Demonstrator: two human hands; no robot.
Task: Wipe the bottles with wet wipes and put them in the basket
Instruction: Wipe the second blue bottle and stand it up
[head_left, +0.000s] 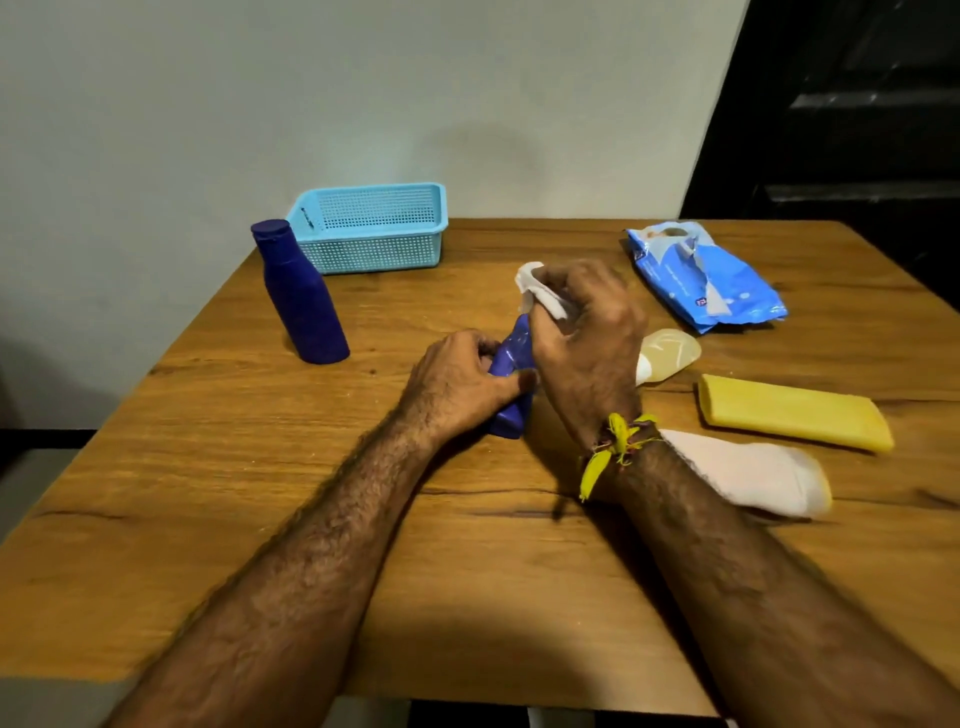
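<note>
We are mid-wipe; our left hand (457, 379) grips the small blue bottle (511, 374) at table centre; our right hand (582, 332) rubs it with a bunched wet wipe (540, 291); next, carry it to the basket (371, 226) at eleven o'clock.

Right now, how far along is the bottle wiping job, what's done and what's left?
Nothing looks finished: no bottle shows inside the blue basket. In hand: the left hand grips a blue bottle while the right hand rubs it with a white wipe. Left: the tall blue bottle standing by the basket, plus the pale bottle, yellow bottle and white bottle lying at right.
</note>
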